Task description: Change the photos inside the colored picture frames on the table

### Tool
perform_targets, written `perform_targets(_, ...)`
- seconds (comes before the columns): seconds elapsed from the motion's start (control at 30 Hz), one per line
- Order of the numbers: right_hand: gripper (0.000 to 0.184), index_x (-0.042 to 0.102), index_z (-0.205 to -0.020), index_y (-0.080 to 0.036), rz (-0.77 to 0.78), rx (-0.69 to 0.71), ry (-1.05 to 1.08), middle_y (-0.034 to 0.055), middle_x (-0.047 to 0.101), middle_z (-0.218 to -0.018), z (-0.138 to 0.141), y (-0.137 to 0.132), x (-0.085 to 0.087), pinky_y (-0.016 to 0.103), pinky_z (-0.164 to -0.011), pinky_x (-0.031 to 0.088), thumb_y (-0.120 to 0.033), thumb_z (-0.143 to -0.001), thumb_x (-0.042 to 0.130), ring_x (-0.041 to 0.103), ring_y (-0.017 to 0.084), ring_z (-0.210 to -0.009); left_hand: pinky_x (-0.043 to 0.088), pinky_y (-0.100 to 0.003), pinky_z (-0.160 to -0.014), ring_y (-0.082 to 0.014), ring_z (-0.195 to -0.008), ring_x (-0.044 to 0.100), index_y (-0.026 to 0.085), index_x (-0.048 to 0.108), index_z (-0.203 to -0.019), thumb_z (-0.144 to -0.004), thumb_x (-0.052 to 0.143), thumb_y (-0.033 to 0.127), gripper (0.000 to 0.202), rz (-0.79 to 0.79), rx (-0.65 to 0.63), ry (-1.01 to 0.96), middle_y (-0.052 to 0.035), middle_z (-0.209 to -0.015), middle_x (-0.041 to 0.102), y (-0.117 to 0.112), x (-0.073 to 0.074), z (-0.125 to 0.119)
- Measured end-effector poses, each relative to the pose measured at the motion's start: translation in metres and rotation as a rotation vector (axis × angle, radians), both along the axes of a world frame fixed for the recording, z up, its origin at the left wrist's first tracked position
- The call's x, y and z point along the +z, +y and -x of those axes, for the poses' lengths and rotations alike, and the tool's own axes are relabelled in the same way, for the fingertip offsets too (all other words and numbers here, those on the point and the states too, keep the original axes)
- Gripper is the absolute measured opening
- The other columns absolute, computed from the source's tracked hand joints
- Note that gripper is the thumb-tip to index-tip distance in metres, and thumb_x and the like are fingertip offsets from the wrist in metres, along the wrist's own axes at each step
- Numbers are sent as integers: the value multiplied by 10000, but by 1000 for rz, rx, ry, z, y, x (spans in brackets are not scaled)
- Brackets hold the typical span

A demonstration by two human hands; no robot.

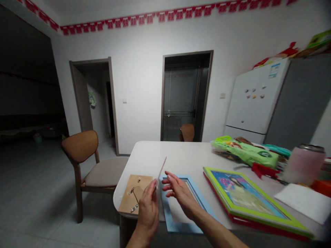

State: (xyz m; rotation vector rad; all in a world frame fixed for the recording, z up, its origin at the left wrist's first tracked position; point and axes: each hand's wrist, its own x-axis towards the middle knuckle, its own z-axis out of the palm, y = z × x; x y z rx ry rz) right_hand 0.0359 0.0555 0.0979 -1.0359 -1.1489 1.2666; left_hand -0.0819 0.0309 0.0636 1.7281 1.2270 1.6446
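Observation:
My left hand holds a thin sheet upright, seen almost edge-on; a reddish line runs along its edge and its faces are hidden from me. Just to the right, my right hand is open, fingers apart and turned towards the sheet, with a gap between. Beneath my right hand lies a light-blue picture frame at the table's front edge. To the left of my left hand, a brown backing board with metal clips and a thin wire-like piece lies flat, partly covered by that hand.
On the white table, a green picture frame lies on a red one. Behind them are a green package, a pinkish jar and white paper. A wooden chair stands left; a refrigerator stands back right.

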Motion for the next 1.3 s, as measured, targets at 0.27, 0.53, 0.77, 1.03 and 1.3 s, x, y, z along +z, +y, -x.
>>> perform_targets(0.27,589,304,-1230,-160,124,-164,78,40,662,-757,-52,8,-23,228,-493,443,-169,-651,414,602,148,-586,388,-306,-860,-238,-1026,491,80,431,-1132,-676,532,350,539,302,-235,-587,-148,-1086,552,-6,-1,-34)
perform_targets(0.53,489,530,-1085,-107,35,-202,-565,85,673,-742,-109,34,-35,228,-495,426,-132,-626,365,607,164,-574,252,-324,-981,-202,-1144,364,78,427,-1138,-639,484,178,512,361,-162,260,-136,-1225,431,-18,-19,-30)
perform_targets(0.77,396,612,-949,-126,-81,-298,-994,86,671,-808,-90,45,-43,212,-586,405,-124,-646,357,601,162,-696,199,-434,-1005,-271,-1179,303,44,461,-1094,-604,525,133,502,230,-219,648,-191,-1249,384,-24,-28,-33)
perform_targets(1.03,281,604,-874,-135,-175,-354,-1302,132,595,-840,-90,33,-54,287,-665,371,-233,-676,430,539,226,-803,202,-450,-1002,-280,-1180,301,139,524,-971,-557,582,126,418,183,-271,716,-132,-1216,443,-27,-28,-31)
perform_targets(1.3,341,552,-1021,-141,-418,-155,-1225,113,555,-971,-38,8,-38,272,-811,329,-287,-753,402,485,189,-912,232,-404,-995,-223,-1212,249,135,378,-1193,-599,507,135,608,173,-30,821,-117,-1313,310,-24,-32,50)
